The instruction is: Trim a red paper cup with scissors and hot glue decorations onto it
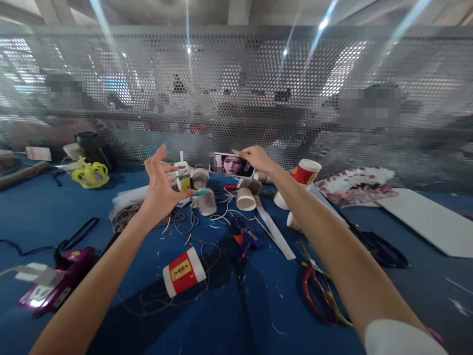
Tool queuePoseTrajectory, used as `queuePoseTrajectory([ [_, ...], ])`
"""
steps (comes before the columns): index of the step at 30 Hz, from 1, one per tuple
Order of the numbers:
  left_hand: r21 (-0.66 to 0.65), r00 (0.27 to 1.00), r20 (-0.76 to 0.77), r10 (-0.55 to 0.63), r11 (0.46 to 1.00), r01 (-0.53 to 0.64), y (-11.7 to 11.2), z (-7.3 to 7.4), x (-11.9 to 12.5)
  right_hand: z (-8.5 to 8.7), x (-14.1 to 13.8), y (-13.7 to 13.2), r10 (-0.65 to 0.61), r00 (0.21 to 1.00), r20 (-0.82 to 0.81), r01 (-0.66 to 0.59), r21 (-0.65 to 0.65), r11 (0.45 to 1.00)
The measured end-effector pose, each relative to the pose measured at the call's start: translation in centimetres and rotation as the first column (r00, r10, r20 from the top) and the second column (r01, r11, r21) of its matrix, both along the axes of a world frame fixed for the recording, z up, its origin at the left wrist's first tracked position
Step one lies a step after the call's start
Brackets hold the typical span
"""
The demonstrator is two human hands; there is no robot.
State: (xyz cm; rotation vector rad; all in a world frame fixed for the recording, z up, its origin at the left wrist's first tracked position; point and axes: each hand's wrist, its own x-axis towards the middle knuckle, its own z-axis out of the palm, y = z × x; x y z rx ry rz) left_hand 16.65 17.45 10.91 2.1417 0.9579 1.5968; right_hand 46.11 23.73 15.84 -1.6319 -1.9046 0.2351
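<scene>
My left hand (160, 190) is raised over the left middle of the table, its fingers spread and nothing held. Behind its fingers stands a drink carton (184, 178) with a straw, and clear plastic cups (207, 202) lie by the thumb. My right hand (257, 159) reaches to the back, its fingers closed at the top right edge of a smartphone (232, 165) lying on its long side with a lit picture. A red and white paper cup (184, 272) with grey string lies tipped over in front. Beneath the right forearm are scissors (318, 288) with red and yellow handles.
A glue gun (248, 234) lies mid-table, its cord running forward. Purple power strip (59, 281) and yellow crown-shaped piece (90, 173) are at left. Another red cup (306, 172), a white board (432, 219) and dark-handled scissors (380, 246) are at right. A perforated metal screen (236, 98) closes the back.
</scene>
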Motion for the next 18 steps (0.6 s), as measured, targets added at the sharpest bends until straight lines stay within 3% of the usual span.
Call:
queuePoseTrajectory([
  [3,0.006,0.998,-0.06,-0.006,1.0,0.006,-0.3,0.4,-0.2,-0.8,1.1,3.8,-0.086,0.992,0.096,0.086,0.006,0.996],
  [7,0.007,0.985,-0.17,-0.02,1.0,0.021,-0.6,0.2,0.2,-3.7,1.3,7.3,-0.087,0.978,0.189,0.1,-0.066,0.993],
  [12,-0.035,0.961,-0.274,-0.047,0.999,0.039,-0.8,0.3,0.2,-6.6,1.7,9.5,-0.061,0.965,0.254,0.098,-0.137,0.986],
  [18,-0.124,0.937,-0.339,-0.084,0.991,0.044,-1.1,0.5,0.6,-7.5,2.7,10.7,-0.109,0.944,0.312,0.157,-0.135,0.978],
])
